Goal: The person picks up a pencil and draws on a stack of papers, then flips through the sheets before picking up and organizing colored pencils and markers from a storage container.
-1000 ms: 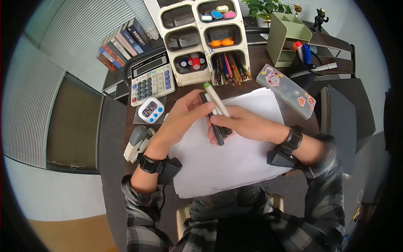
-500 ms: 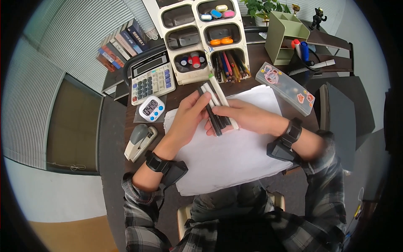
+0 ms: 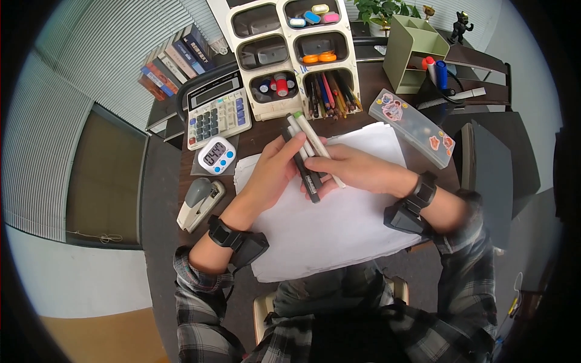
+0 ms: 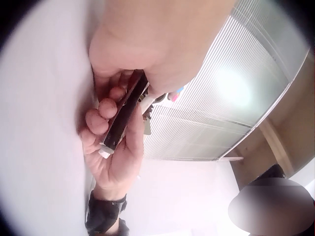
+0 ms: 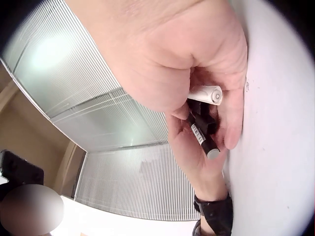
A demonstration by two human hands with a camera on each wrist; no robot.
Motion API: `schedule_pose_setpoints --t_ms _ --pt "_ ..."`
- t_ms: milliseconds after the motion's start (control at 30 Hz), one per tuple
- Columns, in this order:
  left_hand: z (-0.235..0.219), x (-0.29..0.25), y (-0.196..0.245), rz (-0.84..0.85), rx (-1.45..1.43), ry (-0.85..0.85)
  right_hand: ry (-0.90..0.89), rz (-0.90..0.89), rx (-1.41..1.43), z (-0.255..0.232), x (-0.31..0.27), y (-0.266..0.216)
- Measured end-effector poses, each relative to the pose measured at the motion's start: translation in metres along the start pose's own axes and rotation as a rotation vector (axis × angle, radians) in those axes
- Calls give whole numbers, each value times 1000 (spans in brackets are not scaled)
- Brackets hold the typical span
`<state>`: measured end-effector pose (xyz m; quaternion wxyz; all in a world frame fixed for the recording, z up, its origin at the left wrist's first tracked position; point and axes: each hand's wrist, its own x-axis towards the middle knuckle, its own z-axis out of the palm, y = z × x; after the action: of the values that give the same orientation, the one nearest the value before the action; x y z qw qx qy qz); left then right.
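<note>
Both hands grip one bundle of markers above the white paper [image 3: 345,233]. My left hand [image 3: 275,172] holds its left side, the thumb lying over the barrels. From the other side, my right hand [image 3: 363,172] has its thumb across the bundle and fingers beneath. A white marker with a green end [image 3: 313,139] lies on the right of the bundle, pointing away from me. Beside it are white barrels with dark lower parts and a black marker [image 3: 311,189]. In the right wrist view, a white marker end [image 5: 210,94] and a grey-tipped black marker [image 5: 202,137] stick out.
Ahead stands a white organizer [image 3: 275,110] with erasers, pencils and other items. On the left are a calculator [image 3: 218,115], a timer [image 3: 216,156] and a stapler [image 3: 201,202]. A clear sticker-covered case [image 3: 414,128] and a green holder [image 3: 408,60] are on the right.
The left hand has shifted slightly right and the bundle has been rearranged in the fingers. The green-ended marker's lower end now shows past the right thumb.
</note>
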<state>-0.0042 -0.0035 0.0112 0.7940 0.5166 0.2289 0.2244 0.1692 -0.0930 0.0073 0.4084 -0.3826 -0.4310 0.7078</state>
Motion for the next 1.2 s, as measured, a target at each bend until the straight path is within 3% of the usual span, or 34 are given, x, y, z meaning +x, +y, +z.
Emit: schedule_pose_setpoints --t_ms 233,300,533,767,833,900,967,1133,1200 --pt "-2 2 -3 -27 -34 -7 73 26 -86 0 -3 -3" --pt "2 1 -1 -37 -19 13 36 27 11 1 -2 -2" --pt "6 -4 5 -56 117 9 32 67 -30 2 -3 -6" --pt "10 -3 1 9 80 86 11 64 -60 2 -2 -3" --pt "4 -5 5 -48 141 -60 14 41 -71 1 -2 -1" --pt "3 -7 13 -116 111 -71 1 31 -175 -2 -1 0" --pt "4 -7 14 -183 81 -82 19 17 -106 4 -3 -1" --pt "1 -2 3 -94 -41 33 41 -44 -86 5 -3 -1" --pt "1 0 1 -59 -72 96 140 -131 -279 4 -5 -2"
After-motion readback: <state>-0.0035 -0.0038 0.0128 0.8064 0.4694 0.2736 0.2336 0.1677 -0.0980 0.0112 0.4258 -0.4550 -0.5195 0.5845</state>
